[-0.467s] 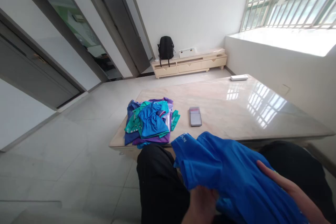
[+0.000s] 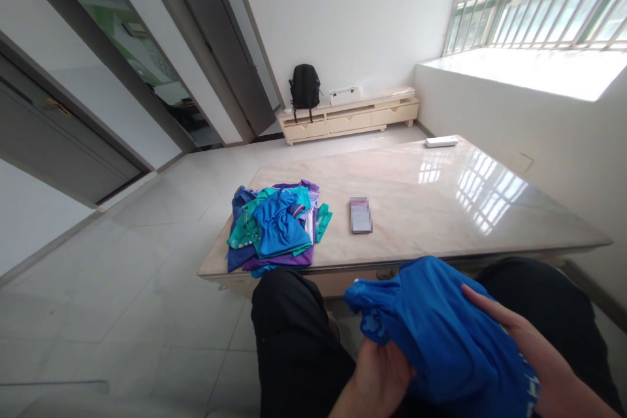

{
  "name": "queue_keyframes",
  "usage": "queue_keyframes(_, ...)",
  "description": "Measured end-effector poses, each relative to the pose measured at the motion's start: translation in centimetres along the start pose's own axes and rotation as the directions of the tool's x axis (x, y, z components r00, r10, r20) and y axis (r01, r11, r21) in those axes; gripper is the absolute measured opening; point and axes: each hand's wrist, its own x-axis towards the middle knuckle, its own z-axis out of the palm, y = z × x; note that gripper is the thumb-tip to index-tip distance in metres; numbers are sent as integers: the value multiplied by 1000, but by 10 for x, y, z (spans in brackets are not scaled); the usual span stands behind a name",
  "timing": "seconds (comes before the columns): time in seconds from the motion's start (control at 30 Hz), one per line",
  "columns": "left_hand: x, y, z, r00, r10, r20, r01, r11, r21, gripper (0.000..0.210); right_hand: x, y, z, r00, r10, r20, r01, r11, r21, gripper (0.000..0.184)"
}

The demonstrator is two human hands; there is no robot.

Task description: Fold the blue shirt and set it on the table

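From the head camera, you are seated with a bright blue shirt [image 2: 441, 333] bunched on your lap, just on the near side of the worktop [image 2: 441, 202]. The shirt is a smooth, slightly shiny fabric, crumpled into deep folds, with a rolled edge pointing left. White print shows at its lower right corner, but it is too cut off and creased to read.

Your left hand [image 2: 379, 379] sits under the shirt's left end, its fingers curled closed around a fold of the cloth. Your right hand [image 2: 533, 356] lies flat on top of the shirt's right side, fingers [image 2: 482, 304] stretched out and pressing on the fabric rather than gripping it.

On the worktop, at its near left corner, lies a pile of clothes [image 2: 277, 225] in blue, teal and purple. Just right of that pile, a small flat card [image 2: 360, 215] lies with its face blurred, so no writing can be read. At the worktop's far edge rests a white oblong object [image 2: 441, 141]. Beyond the worktop, a black backpack [image 2: 304, 88] leans against the wall on a low cabinet [image 2: 350, 119].
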Motion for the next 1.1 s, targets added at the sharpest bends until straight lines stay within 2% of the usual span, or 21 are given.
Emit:
queue_keyframes(0.1, -3, -1, -2, 997, -1, 72, 6, 998, -70, 68, 1, -9, -2, 1000, -6, 5, 6, 1000, 30, 44)
queue_keyframes(0.2, -3, -8, -12, 993, 58, 101, -46, 992, -116, 77, 6, -12, -2, 998, -28, -47, 30, 998, 48, 44)
queue_keyframes(0.27, -1, -12, -17, 989, 91, 113, -83, 994, -77, 94, 10, -13, 0, 992, -64, -112, 69, 997, 44, 43)
queue_keyframes(0.33, 2, -15, -17, 981, 164, 102, -166, 986, 12, 102, 14, -12, 2, 982, -101, -158, 108, 994, 35, 41)
queue_keyframes(0.43, 7, -13, -9, 964, 264, 26, -264, 944, 197, 89, 17, -9, 3, 977, -149, -151, 151, 988, 7, 44)
queue_keyframes(0.53, 11, -2, 1, 953, 288, -96, -238, 904, 354, 70, 15, -9, 3, 976, -158, -151, 162, 987, 11, 46)
queue_keyframes(0.6, 13, 7, 4, 938, 315, -142, -240, 890, 389, 61, 12, -11, 2, 970, -159, -182, 164, 986, 12, 52)
queue_keyframes(0.73, 11, 20, 3, 923, 345, -173, -258, 884, 389, 51, 6, -19, -6, 940, -193, -281, 183, 981, -62, 77)
queue_keyframes(0.8, 10, 23, 1, 915, 350, -198, -248, 879, 407, 46, 6, -22, -12, 936, -190, -296, 177, 982, -71, 84)
queue_keyframes(0.87, 9, 25, 0, 910, 357, -212, -245, 873, 421, 43, 8, -25, -18, 946, -185, -267, 173, 983, -64, 81)
queue_keyframes(1.0, 11, 25, -1, 905, 369, -213, -252, 867, 430, 45, 17, -25, -24, 967, -179, -182, 169, 983, -70, 61)
queue_keyframes(1.1, 13, 24, -3, 902, 377, -209, -251, 853, 457, 42, 29, -16, -30, 964, -199, -176, 181, 977, -116, 54)
